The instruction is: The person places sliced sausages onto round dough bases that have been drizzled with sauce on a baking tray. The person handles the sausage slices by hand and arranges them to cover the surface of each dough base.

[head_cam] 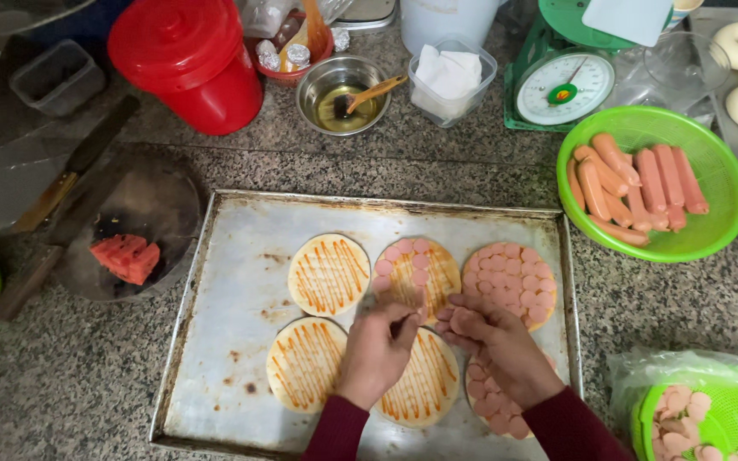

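A metal baking tray (232, 282) holds several round dough bases striped with orange sauce. The far right base (510, 277) is fully covered with pink sausage slices; the far middle base (420, 269) is partly covered. My left hand (377, 346) hovers over the middle bases, fingers pinched on a sausage slice near the far middle one. Just beside it, my right hand (493, 337) cups several sausage slices, above a near right base (493, 401) topped with slices. Two bases on the left (328, 273) carry only sauce.
A green basket of whole sausages (651, 183) sits right of the tray; another green basket of slices (711, 418) lies at the near right. Behind are a red bucket (190, 60), steel bowl with brush (342, 94), scale (561, 81). A board with red slices (125, 256) and knife lie left.
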